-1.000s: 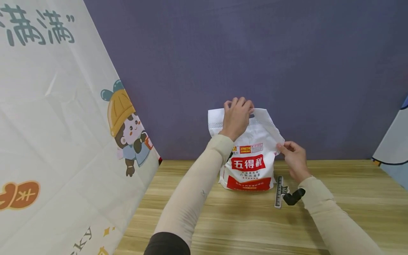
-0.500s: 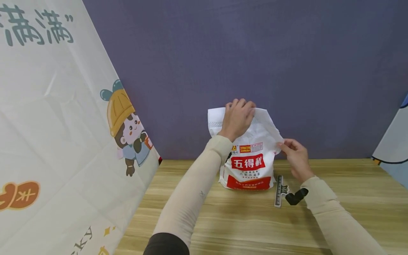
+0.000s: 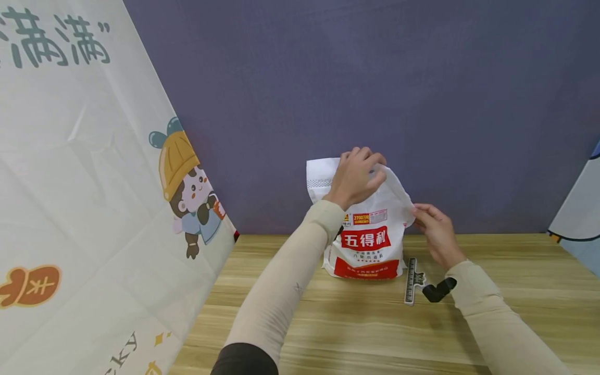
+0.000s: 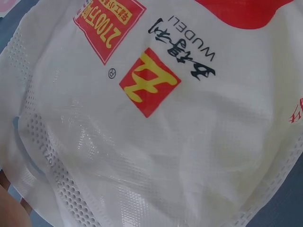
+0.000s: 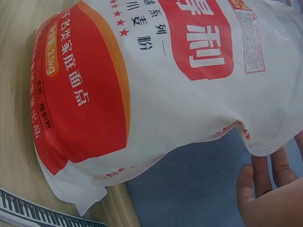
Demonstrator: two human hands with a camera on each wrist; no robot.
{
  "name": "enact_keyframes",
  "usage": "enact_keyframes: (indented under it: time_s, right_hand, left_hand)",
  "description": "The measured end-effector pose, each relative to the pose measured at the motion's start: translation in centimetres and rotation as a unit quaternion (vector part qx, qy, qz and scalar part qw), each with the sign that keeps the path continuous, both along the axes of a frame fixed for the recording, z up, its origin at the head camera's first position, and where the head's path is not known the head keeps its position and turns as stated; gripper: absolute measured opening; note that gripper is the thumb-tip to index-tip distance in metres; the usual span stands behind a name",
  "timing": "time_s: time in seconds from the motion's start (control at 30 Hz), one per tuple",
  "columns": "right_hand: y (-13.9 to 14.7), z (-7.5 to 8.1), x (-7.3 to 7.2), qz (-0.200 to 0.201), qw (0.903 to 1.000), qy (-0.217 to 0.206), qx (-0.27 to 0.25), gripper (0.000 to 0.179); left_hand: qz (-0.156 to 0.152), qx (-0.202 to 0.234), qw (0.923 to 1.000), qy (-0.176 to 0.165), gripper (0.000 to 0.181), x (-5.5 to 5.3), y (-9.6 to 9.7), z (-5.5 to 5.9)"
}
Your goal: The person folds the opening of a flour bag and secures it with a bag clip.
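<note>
A white flour bag (image 3: 375, 255) with red panels stands upright on the wooden table, its top flap (image 3: 323, 169) raised. My left hand (image 3: 356, 179) is at the top edge, fingers bent over it and thumb spread to the right in front. In the left wrist view, the bag's front (image 4: 189, 142) fills the picture, with part of the hand (image 4: 12, 210) at the lower left. My right hand (image 3: 436, 232) pinches the bag's right upper edge between thumb and fingers. Its fingers (image 5: 261, 177) show behind that corner in the right wrist view.
A long clip (image 3: 410, 281) with a black-and-white piano-key pattern lies just right of the bag's base. Beside it is a black wrist mount (image 3: 439, 289) at the right cuff. A dark blue backdrop (image 3: 281, 104) rises behind the table (image 3: 356, 323), and a printed white sheet (image 3: 94, 208) hangs at left.
My left hand has slid a little to the right along the bag's top edge, and its thumb now shows apart from the fingers. The right hand keeps its pinch, shifted slightly right.
</note>
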State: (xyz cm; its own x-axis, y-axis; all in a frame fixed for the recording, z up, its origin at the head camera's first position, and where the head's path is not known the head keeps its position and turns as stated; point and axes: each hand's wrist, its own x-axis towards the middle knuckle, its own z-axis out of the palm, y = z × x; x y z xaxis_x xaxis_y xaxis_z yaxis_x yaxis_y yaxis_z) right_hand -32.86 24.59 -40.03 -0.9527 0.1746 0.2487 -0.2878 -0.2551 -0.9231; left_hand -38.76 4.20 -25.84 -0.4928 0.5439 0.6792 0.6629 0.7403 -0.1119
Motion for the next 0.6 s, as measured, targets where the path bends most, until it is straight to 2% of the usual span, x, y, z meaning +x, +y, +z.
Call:
enact_keyframes:
  time_s: [0.1, 0.2, 0.33, 0.43, 0.6]
  right_hand:
    - [0.1, 0.1, 0.0, 0.024, 0.9994, 0.017, -0.020, 0.014]
    - [0.1, 0.3, 0.0, 0.023, 0.9995, 0.016, -0.018, 0.017]
    - [-0.1, 0.7, 0.1, -0.011, 0.9993, -0.013, 0.032, 0.029]
    - [-0.3, 1.0, 0.1, -0.036, 0.9957, -0.046, 0.073, 0.039]
    - [-0.8, 1.6, 0.0, -0.061, 0.9899, -0.076, 0.103, 0.044]
  left_hand:
    - [-0.005, 0.000, 1.0000, -0.007, 0.028, 0.2, 0.2, 0.0]
    - [-0.008, -0.001, 0.9999, -0.007, 0.033, 0.3, 0.3, 0.0]
    - [-0.003, -0.009, 1.0000, -0.001, 0.036, 0.5, 0.6, 0.1]
    - [0.003, -0.012, 0.9999, 0.000, 0.038, 0.6, 0.8, 0.1]
    - [0.013, -0.017, 0.9998, -0.005, 0.040, 0.6, 0.9, -0.1]
